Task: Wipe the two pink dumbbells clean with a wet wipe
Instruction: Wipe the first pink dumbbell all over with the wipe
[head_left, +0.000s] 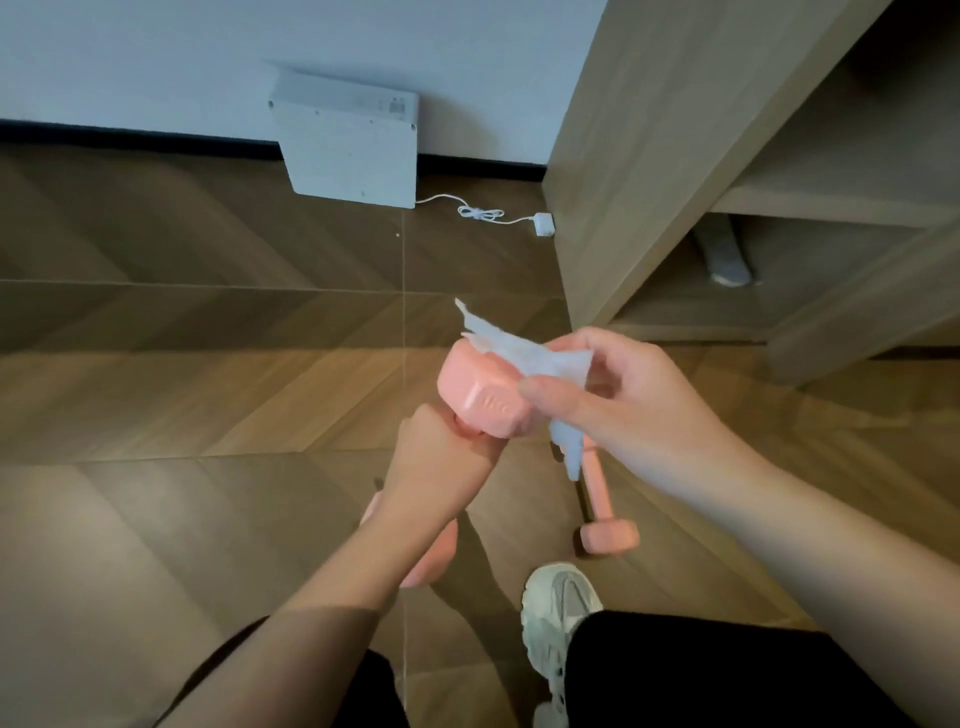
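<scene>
My left hand (447, 462) grips the handle of a pink dumbbell (480, 395) and holds it upright above the floor; its lower head shows below my wrist. Against the top head my right hand (618, 395) presses a white wet wipe (524, 353), pinched between thumb and fingers, with one end hanging down. The second pink dumbbell (605, 532) lies on the wooden floor under my right forearm, partly hidden by the wipe and hand.
A wooden shelf unit (675, 156) stands at the right. A flat white panel (353, 145) leans on the wall, with a white cable and plug (543, 224) on the floor. My white shoe (558, 613) is below the dumbbells.
</scene>
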